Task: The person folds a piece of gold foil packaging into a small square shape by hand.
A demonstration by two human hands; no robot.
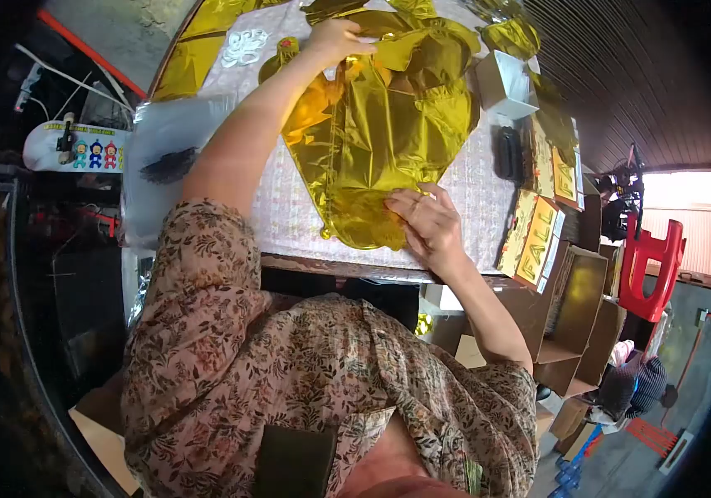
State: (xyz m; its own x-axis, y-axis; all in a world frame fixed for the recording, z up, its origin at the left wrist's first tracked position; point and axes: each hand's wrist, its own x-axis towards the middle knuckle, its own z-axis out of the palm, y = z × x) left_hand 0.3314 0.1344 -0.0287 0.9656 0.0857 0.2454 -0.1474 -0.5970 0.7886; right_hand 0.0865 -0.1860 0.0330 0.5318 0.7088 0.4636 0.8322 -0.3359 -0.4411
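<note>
A flat, wrinkled gold foil balloon (pixel 372 141) lies across the table in front of me, its narrower end toward the near edge. My left hand (pixel 340 43) reaches over its far left part. The fingers there are stretched and apart, touching the foil. Near the front edge, my right hand (pixel 432 222) has its fingers bent over the balloon's lower right corner, with the foil pinched between them and the thumb. The thumb is partly hidden.
A patterned cloth covers the table (pixel 276 212). White rings (pixel 244 47) lie at the far left, near a clear plastic bag (pixel 168 158). To the right are a white box (pixel 506 83), a black object (pixel 507 153) and "FALL" packets (pixel 536 241). Beyond stands a red stool (pixel 652 270).
</note>
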